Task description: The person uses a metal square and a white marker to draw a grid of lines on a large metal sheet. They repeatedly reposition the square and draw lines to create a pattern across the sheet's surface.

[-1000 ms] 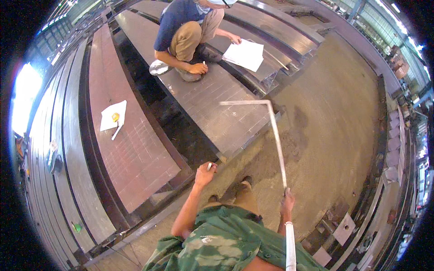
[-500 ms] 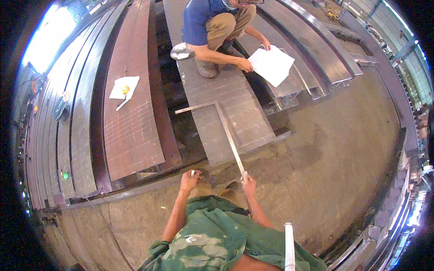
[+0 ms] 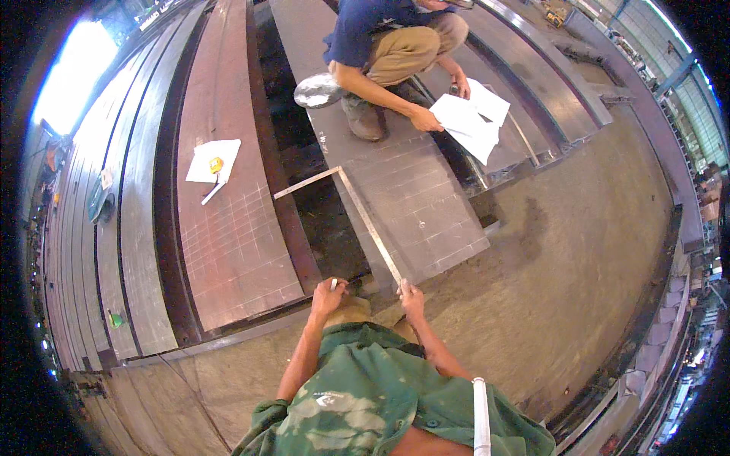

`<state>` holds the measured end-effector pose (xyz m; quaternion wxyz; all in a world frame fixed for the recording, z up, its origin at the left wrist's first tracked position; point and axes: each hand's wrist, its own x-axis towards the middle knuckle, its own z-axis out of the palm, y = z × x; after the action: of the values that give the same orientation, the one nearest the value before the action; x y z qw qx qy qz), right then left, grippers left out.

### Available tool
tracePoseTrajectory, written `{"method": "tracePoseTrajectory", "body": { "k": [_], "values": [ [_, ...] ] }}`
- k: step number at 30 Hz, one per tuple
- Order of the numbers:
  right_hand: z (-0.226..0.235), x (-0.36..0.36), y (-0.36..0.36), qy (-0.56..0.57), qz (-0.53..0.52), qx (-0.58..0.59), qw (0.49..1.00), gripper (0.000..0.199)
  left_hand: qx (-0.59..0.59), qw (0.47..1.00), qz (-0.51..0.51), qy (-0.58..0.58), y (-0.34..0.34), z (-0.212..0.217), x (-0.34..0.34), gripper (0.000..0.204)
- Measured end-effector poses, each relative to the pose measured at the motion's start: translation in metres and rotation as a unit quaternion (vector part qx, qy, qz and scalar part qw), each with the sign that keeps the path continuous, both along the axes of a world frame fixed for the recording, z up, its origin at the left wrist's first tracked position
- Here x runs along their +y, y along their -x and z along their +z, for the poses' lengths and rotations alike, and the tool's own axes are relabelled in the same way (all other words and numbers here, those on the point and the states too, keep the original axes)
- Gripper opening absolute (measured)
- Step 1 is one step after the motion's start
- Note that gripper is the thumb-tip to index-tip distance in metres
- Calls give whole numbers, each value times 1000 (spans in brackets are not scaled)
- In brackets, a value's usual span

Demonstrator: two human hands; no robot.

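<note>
My right hand (image 3: pixel 411 299) is closed on the end of the long arm of an L-shaped metal carpenter's square (image 3: pixel 369 220). The corner of the square lies by the left edge of a grey steel beam (image 3: pixel 426 220) marked with white lines. Its short arm reaches out over the dark gap to the left. My left hand (image 3: pixel 328 298) is closed round a short white stick of chalk (image 3: pixel 334 284), held just short of the beam ends.
A co-worker (image 3: pixel 357 38) squats on the grey beam, holding white papers (image 3: pixel 468 131). On the reddish beam (image 3: pixel 228 258) to the left lie a white sheet (image 3: pixel 199 169), a yellow tape measure (image 3: pixel 216 164) and a white stick. Dark gaps separate the beams.
The square has shifted left, from across the grey beam to its left edge, with its short arm over the gap. The co-worker's papers have spread apart.
</note>
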<state>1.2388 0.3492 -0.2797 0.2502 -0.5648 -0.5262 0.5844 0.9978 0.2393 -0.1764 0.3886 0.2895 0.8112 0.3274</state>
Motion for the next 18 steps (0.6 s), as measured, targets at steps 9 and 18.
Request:
{"method": "tracePoseTrajectory", "body": {
  "k": [9,18],
  "values": [
    [0,-11,77,149,-30,-52,987,53,26,999,6,32,127,-14,-19,21],
    [-2,-15,73,78,7,-102,992,54,30,999,-43,-15,128,-19,12,21]
  ]
}}
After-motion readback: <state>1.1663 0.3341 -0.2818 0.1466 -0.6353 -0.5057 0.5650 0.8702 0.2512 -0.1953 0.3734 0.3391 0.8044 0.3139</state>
